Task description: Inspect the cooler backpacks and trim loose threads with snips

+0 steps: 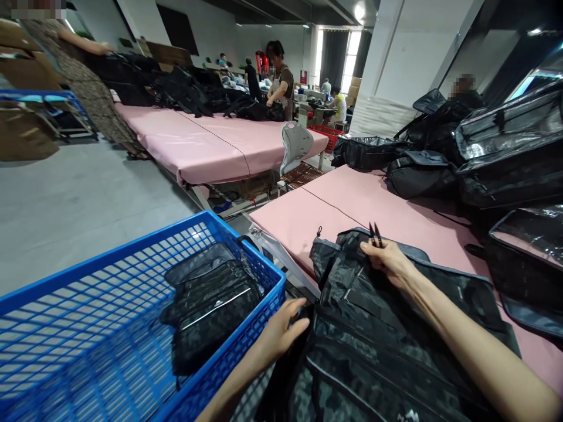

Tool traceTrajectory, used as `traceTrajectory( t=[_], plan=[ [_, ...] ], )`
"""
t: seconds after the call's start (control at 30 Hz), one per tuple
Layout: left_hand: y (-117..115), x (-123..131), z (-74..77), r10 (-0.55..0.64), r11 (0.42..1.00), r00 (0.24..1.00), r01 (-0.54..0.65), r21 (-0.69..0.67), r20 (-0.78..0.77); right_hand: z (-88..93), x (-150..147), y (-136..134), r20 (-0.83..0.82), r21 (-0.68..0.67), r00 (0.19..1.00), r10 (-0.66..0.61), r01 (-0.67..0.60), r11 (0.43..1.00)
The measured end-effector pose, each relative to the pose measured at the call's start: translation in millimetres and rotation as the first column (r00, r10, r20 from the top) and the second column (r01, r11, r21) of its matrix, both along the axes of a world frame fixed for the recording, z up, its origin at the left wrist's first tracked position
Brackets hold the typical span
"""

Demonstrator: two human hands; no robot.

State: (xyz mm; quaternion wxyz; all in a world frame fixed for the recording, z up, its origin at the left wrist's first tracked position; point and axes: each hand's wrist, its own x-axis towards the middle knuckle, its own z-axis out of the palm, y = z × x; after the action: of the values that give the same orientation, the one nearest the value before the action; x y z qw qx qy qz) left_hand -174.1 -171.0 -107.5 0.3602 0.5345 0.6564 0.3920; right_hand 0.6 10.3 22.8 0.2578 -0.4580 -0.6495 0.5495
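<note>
A black-and-grey camouflage backpack [352, 328] lies on the near pink-covered table, right in front of me. My right hand [385, 258] is closed around small black thread snips [375, 234], whose two points stick up above the fingers. That hand rests over the upper part of the backpack. At the backpack's left side, my left hand [285, 325] has thumb and fingers curled on the dark edge; part of its grip is hidden. Another dark camouflage bag [215, 310] lies inside the blue plastic basket [206, 220] to my left.
Silver-lined black bags [510, 140] are heaped along the right of the near table [352, 187]. Beyond a grey chair [294, 143], a second pink table [206, 140] carries more black bags [180, 88]. People stand at that far table, and one is behind the right heap.
</note>
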Motion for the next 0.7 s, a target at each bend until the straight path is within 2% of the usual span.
traceTrajectory(
  t=[0.07, 0.13, 0.23, 0.3, 0.37, 0.43, 0.5, 0.6, 0.67, 0.7],
  plan=[
    [-15.1, 4.3, -10.4, 0.032, 0.999, 0.999, -0.032, -0.003, 0.02, -3.5, -1.9, 0.2, 0.069, 0.087, 0.995, 0.066, -0.072, 0.994],
    [-28.6, 9.8, -20.4, 0.113, 0.993, 0.993, -0.113, -0.031, 0.018, -10.8, -6.2, -1.2, 0.178, 0.185, 0.978, 0.11, -0.143, 0.972],
    [-46.1, 21.8, -27.0, 0.233, 0.964, 0.972, -0.234, -0.126, -0.02, -18.7, -14.8, -5.3, 0.189, 0.231, 0.977, 0.095, -0.138, 0.963],
    [-51.9, 29.0, -21.3, 0.278, 0.948, 0.959, -0.284, -0.145, -0.058, -13.3, -17.4, -7.8, 0.138, 0.246, 0.989, 0.055, -0.088, 0.965],
    [-49.0, 30.8, -4.5, 0.314, 0.942, 0.943, -0.324, -0.085, -0.112, 5.0, -12.8, -9.1, 0.064, 0.283, 0.998, -0.006, -0.013, 0.959],
    [-36.3, 25.3, 25.8, 0.358, 0.934, 0.91, -0.35, 0.073, -0.209, 36.3, 1.6, -9.9, -0.074, 0.355, 0.994, -0.078, 0.1, 0.929],
    [-16.7, 15.5, 70.0, 0.421, 0.895, 0.843, -0.325, 0.306, -0.334, 76.7, 25.8, -12.2, -0.272, 0.436, 0.955, -0.118, 0.231, 0.87],
    [15.5, 6.1, 152.7, 0.525, 0.756, 0.73, -0.163, 0.634, -0.438, 136.9, 75.3, -24.4, -0.545, 0.473, 0.824, -0.154, 0.454, 0.755],
    [33.3, 8.7, 205.1, 0.57, 0.637, 0.662, 0.017, 0.77, -0.486, 161.4, 111.5, -39.9, -0.664, 0.446, 0.723, -0.19, 0.587, 0.676],
    [40.9, 12.3, 226.2, 0.582, 0.588, 0.628, 0.115, 0.801, -0.517, 165.2, 128.8, -49.2, -0.701, 0.431, 0.683, -0.204, 0.635, 0.641]
  ],
)
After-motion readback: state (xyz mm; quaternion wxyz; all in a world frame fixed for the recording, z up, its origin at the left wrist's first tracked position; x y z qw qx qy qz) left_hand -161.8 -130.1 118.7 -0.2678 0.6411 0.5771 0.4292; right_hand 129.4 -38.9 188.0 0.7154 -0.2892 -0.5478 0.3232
